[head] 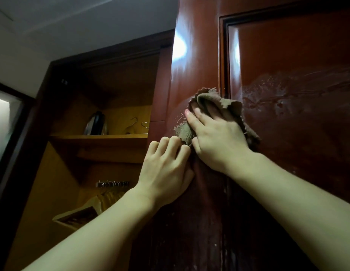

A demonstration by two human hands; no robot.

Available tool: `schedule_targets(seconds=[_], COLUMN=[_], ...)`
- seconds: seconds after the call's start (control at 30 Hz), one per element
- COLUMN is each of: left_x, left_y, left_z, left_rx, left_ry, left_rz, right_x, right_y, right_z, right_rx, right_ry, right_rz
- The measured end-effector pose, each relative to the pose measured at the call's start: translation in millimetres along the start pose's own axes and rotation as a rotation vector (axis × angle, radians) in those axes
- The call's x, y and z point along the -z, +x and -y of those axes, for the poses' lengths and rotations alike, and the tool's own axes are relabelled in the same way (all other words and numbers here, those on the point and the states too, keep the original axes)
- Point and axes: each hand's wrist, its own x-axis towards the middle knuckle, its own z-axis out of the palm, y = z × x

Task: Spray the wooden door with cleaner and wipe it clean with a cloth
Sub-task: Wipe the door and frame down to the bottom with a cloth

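Glossy reddish-brown wooden door (199, 55) fills the right half of the frame, w/ a recessed panel edged by dark moulding; foamy whitish cleaner streaks (287, 92) smear across the panel at mid-right, plus small droplets on the door stile just left of the cloth. Crumpled brown microfibre cloth w/ zigzag edges (213, 100) sits at frame centre, pressed against the door over the moulding line. Right hand (219, 133) lies flat on the cloth, fingers fairly straight and spread, tips tucked under a fold at the cloth's top; it pushes the cloth onto the wood. Left hand (166, 165) is just below-left of it, fingers curled, knuckles up, fingertips touching the cloth's lower corner; can't tell whether it actually pinches that corner or just rests against the door edge. Both bare forearms rise from the bottom of the frame. Left of the door, an open wooden closet (103, 137): dark electric kettle (97, 123) on its shelf at centre-left, wooden hangers (105, 198) on a rail lower down. White ceiling (72, 22) at upper left.
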Motion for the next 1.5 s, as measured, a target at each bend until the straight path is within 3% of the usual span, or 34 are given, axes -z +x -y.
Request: schedule_targets(seconds=[0.1, 0.23, 0.4, 0.5, 0.6, 0.73, 0.83, 0.93, 1.1, 1.3, 1.5], left_x=[4, 7, 8, 9, 10, 10, 10, 8, 1, 0, -1], left_y=[-5, -23, -17, -5, -6, -8, -2, 1, -5, -3, -3], left_z=[10, 28, 31, 31, 30, 27, 27, 27, 26, 23, 26], left_rx=[-0.033, -0.209, 0.008, 0.086, 0.041, 0.045, 0.054, 0.087, 0.116, 0.089, 0.052], left_ry=[0.020, 0.077, 0.073, 0.067, 0.078, 0.074, 0.101, 0.094, 0.029, 0.019, -0.012], left_rz=[0.008, 0.100, 0.152, 0.144, 0.154, 0.174, 0.140, 0.099, 0.051, 0.133, 0.066], right_x=[-12, -23, 3, -5, -27, -17, 8, 5, -19, -1, -16], right_y=[-31, -45, 21, 0, -36, -6, 19, -2, -35, 24, -37], right_z=[19, 34, 25, 38, 47, 28, 15, 19, 23, 6, 25], right_rx=[0.061, 0.120, 0.043, 0.036, 0.101, 0.147, 0.041, 0.001, 0.121, -0.011, 0.046], right_ry=[0.085, 0.247, 0.075, 0.075, 0.274, 0.131, -0.053, -0.042, 0.016, -0.107, -0.031], right_rz=[-0.064, -0.012, 0.101, 0.002, -0.016, -0.039, 0.097, 0.058, -0.055, 0.068, 0.012])
